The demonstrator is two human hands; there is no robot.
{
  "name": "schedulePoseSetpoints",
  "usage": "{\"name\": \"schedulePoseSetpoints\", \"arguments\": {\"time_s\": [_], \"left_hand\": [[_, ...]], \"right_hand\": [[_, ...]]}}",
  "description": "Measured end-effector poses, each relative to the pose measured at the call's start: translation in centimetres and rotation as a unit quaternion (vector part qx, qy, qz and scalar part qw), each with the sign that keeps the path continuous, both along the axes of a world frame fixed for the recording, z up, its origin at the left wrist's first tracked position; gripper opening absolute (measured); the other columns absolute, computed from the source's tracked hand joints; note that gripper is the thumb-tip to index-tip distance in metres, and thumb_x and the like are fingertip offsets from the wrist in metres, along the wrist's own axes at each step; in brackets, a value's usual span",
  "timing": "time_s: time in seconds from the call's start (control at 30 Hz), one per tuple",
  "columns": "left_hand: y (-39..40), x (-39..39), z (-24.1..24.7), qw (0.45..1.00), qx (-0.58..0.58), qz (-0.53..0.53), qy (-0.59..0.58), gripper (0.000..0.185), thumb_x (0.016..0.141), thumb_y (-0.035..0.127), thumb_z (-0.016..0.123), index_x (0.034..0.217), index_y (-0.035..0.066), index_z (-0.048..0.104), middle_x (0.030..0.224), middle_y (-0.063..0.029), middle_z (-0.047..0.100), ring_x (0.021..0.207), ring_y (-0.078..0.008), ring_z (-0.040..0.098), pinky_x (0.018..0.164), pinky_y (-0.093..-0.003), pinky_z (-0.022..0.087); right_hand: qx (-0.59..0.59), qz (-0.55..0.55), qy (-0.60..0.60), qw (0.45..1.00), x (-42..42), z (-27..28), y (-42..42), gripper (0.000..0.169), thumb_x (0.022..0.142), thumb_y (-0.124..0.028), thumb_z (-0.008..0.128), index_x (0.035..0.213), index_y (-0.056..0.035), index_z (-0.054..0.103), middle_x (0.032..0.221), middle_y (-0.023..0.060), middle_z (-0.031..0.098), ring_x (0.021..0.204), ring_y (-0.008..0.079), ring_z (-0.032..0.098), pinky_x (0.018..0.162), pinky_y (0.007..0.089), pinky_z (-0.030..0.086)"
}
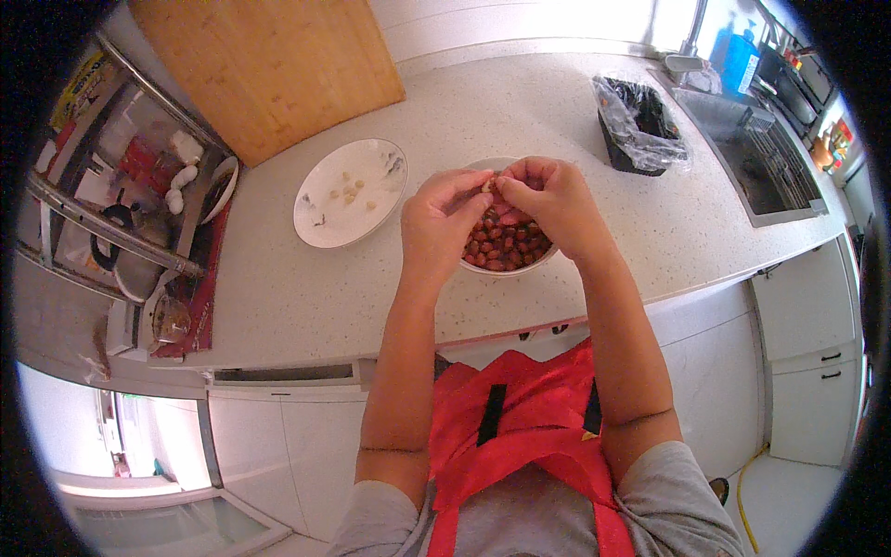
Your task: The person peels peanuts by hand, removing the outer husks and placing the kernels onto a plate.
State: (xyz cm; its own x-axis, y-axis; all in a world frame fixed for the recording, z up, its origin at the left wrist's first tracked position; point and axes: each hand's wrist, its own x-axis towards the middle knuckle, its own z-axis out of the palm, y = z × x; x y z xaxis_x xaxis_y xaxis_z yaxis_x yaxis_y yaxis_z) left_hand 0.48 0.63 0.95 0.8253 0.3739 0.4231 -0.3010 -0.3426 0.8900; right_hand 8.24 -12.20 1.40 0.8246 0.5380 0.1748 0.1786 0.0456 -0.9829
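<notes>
Above a round bowl [513, 273], my left hand [445, 216] and my right hand [550, 202] meet at the fingertips. Both pinch one small pale piece [491, 184], partly hidden by the fingers; its kind is hard to tell. Many small reddish-brown round nuts or fruits [505, 244] fill the bowl and look wet. A white oval plate [327, 167] with a dark painted pattern lies to the left of my hands, holding several small pale yellowish pieces [349, 191].
A wooden board [278, 63] stands at the back left. A black bin lined with clear plastic [626, 157] stands at the right, before a steel sink [752, 167] and a blue pump bottle [739, 63]. A metal rack [115, 233] with kitchen items borders the counter's left side.
</notes>
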Motion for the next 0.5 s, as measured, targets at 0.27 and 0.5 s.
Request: {"name": "schedulePoseSetpoints", "arguments": {"time_s": [0.27, 0.5], "left_hand": [[0.0, 0.2, -0.5, 0.999, 0.033, 0.021, -0.021, 0.021, 0.072, -0.003, 0.062, 0.092, 0.002, 0.065, 0.093, -0.0082, 0.063, 0.086, -0.016, 0.06, 0.077, -0.0253, 0.047], [0.3, 0.0, -0.1, 0.999, 0.043, 0.009, 0.009, 0.021, 0.075, -0.002, 0.061, 0.095, 0.002, 0.065, 0.096, -0.0063, 0.063, 0.089, -0.0135, 0.058, 0.08, -0.0245, 0.046]], "right_hand": [[-0.016, -0.007, -0.046, 0.999, -0.4, 0.4, -0.1, 0.016, 0.076, -0.013, 0.064, 0.081, 0.0026, 0.062, 0.071, 0.0054, 0.062, 0.062, 0.0087, 0.057, 0.057, 0.0216, 0.047], [0.008, 0.003, -0.029, 1.0, 0.2, -0.4, -0.1, 0.017, 0.075, -0.013, 0.064, 0.082, 0.0027, 0.064, 0.069, 0.0062, 0.064, 0.06, 0.0097, 0.057, 0.056, 0.0237, 0.047]]}}
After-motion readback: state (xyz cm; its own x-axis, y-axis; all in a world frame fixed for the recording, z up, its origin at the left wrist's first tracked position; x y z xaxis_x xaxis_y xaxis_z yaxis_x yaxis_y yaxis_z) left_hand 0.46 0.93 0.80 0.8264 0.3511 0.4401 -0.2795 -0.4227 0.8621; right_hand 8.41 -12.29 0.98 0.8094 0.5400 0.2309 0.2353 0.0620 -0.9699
